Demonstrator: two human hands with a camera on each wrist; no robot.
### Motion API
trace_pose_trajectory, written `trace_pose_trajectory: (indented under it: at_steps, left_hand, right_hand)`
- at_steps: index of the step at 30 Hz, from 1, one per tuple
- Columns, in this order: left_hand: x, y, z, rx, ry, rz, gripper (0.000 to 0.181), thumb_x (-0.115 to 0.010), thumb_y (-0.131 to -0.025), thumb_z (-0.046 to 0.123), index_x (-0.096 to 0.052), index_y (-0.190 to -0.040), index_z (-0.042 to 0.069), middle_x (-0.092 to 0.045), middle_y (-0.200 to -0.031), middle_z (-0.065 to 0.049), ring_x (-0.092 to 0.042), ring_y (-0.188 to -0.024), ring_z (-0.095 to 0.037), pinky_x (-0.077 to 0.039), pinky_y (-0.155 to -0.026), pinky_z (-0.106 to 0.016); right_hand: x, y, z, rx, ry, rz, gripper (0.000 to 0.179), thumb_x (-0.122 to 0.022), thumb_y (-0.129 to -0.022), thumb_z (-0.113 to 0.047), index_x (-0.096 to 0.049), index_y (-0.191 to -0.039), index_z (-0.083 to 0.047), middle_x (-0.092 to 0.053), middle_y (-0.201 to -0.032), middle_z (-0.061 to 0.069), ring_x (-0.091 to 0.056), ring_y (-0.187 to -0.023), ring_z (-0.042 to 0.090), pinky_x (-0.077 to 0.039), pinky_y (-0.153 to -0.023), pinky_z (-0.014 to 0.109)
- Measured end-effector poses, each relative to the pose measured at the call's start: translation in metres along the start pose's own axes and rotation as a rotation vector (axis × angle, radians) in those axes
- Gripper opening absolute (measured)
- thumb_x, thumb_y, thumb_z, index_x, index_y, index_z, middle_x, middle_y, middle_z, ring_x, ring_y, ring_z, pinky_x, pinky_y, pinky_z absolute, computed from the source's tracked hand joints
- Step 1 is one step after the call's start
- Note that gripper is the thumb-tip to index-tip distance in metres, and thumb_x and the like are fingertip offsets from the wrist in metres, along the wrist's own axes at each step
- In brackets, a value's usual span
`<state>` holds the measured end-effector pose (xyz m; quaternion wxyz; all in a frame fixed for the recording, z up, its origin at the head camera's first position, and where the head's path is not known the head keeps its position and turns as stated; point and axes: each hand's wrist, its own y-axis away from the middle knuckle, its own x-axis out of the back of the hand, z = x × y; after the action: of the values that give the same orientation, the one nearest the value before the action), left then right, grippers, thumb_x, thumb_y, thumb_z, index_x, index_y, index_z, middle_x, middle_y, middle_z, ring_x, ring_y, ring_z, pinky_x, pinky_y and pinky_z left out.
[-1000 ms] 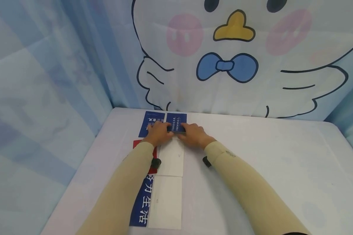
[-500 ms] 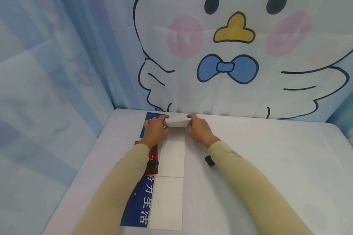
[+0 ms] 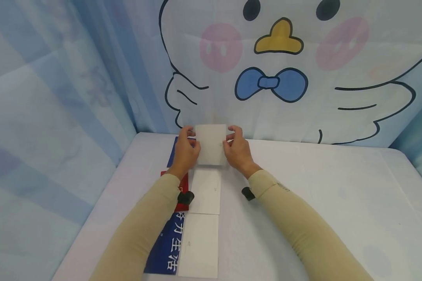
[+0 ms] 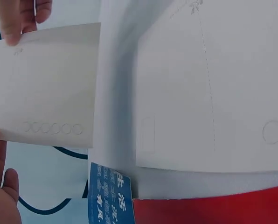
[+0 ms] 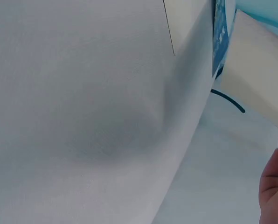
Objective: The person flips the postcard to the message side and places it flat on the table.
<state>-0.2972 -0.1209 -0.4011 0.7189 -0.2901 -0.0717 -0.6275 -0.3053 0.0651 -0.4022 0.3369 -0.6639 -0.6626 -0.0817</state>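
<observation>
Raised over the far left part of the table, a white postcard [image 3: 211, 145] stands upright with its plain back towards me. My left hand [image 3: 185, 154] pinches its left edge, and my right hand [image 3: 238, 153] pinches the right one. Printed circles show along one edge of this postcard [image 4: 50, 88] in the left wrist view. Below it, two more postcards lie white side up in a column, one farther [image 3: 206, 191] and one nearer [image 3: 198, 246]. The right wrist view catches only part of the right hand [image 5: 275, 186] at its edge.
Left of the white column lie a blue postcard [image 3: 171, 153] at the far end, a red postcard [image 3: 184, 183], and a blue one with large white characters [image 3: 165, 246]. My left arm partly covers them. A cartoon-printed curtain [image 3: 270, 113] hangs right behind the white table [image 3: 320, 203].
The hands have lifted the far postcard, blue side up a second ago, and tilted it upright so its white back shows. It has risen off the table.
</observation>
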Motion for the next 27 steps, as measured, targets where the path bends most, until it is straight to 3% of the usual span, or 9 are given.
trace_pose_trajectory:
  at_steps: [2,9,13,21,25,27]
  left_hand:
    - [0.0,0.0,0.0,-0.009,0.018,-0.001,0.045,-0.057,-0.093,-0.004,-0.047,-0.136,0.0,-0.056,-0.126,-0.019,-0.06,-0.109,-0.03,-0.052,-0.088,-0.041]
    - [0.0,0.001,-0.002,0.008,-0.122,-0.107,0.032,-0.059,-0.094,-0.002,-0.063,-0.125,-0.001,-0.053,-0.126,-0.018,-0.055,-0.109,-0.029,-0.047,-0.094,-0.04]
    - [-0.001,0.001,-0.005,0.04,-0.14,-0.148,0.038,-0.059,-0.096,0.001,-0.059,-0.133,-0.001,-0.049,-0.135,-0.018,-0.051,-0.119,-0.03,-0.043,-0.103,-0.041]
    - [-0.004,-0.001,-0.015,0.063,-0.289,-0.217,0.049,-0.063,-0.095,0.009,-0.054,-0.143,0.004,-0.043,-0.149,-0.015,-0.036,-0.138,-0.034,-0.028,-0.113,-0.052]
    - [-0.006,-0.002,-0.019,0.104,-0.253,-0.238,0.049,-0.062,-0.096,0.007,-0.052,-0.144,0.003,-0.04,-0.151,-0.016,-0.035,-0.141,-0.032,-0.028,-0.116,-0.045]
    - [-0.007,-0.002,-0.019,0.117,-0.229,-0.234,0.049,-0.061,-0.097,0.006,-0.051,-0.144,0.002,-0.039,-0.151,-0.017,-0.035,-0.141,-0.031,-0.029,-0.116,-0.042]
  right_hand:
    - [-0.001,0.0,0.002,0.001,-0.001,0.032,0.039,-0.056,-0.098,-0.008,-0.041,-0.133,-0.004,-0.067,-0.111,0.017,-0.067,-0.088,0.029,-0.055,-0.077,0.043]
    - [-0.002,-0.003,0.003,-0.002,0.013,0.074,0.022,-0.059,-0.097,-0.01,-0.062,-0.117,0.0,-0.065,-0.118,0.016,-0.069,-0.096,0.029,-0.056,-0.083,0.041]
    - [-0.002,-0.005,0.005,0.005,0.057,0.008,0.027,-0.058,-0.096,-0.008,-0.067,-0.119,0.004,-0.058,-0.127,0.019,-0.068,-0.101,0.028,-0.054,-0.089,0.038]
    - [-0.005,-0.006,0.011,-0.01,0.132,-0.229,0.056,-0.059,-0.091,-0.005,-0.046,-0.144,0.007,-0.04,-0.153,0.019,-0.064,-0.106,0.028,-0.051,-0.095,0.038]
    - [-0.006,-0.007,0.013,0.035,0.192,-0.255,0.058,-0.06,-0.092,-0.008,-0.045,-0.145,0.008,-0.038,-0.154,0.021,-0.049,-0.131,0.035,-0.037,-0.111,0.043]
    - [-0.007,-0.007,0.013,0.028,0.184,-0.26,0.057,-0.06,-0.092,-0.007,-0.045,-0.145,0.007,-0.038,-0.153,0.021,-0.045,-0.135,0.035,-0.034,-0.113,0.044]
